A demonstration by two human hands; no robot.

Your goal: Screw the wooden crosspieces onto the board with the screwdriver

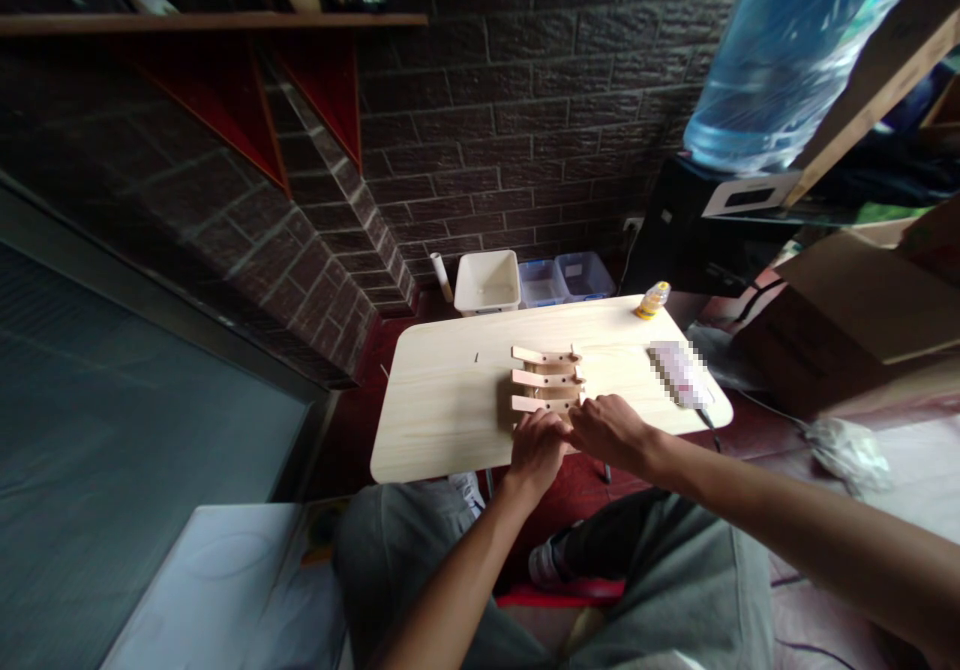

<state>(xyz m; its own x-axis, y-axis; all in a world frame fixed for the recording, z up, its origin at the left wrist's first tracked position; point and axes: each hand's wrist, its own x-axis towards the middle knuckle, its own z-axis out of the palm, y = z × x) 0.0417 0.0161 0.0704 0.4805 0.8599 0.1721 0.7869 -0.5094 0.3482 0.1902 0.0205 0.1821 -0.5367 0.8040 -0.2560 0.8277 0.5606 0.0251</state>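
Note:
A small wooden frame with several pale curved slats, dotted with dark holes, stands on the light wood table. At its near side my left hand is closed, fingers curled over the end by the nearest visible slat. Right beside it, my right hand is closed on the near right corner of the same frame. The two hands touch, and they hide the frame's near end. Whether a small part is pinched between them I cannot tell. A small dark piece of hardware lies left of the frame.
On the table's right side are a clear bottle with yellow parts and a blurred-out object with a dark cable. Behind the table stand a white bin and blue-tinted plastic boxes. A water dispenser and cardboard box are at right.

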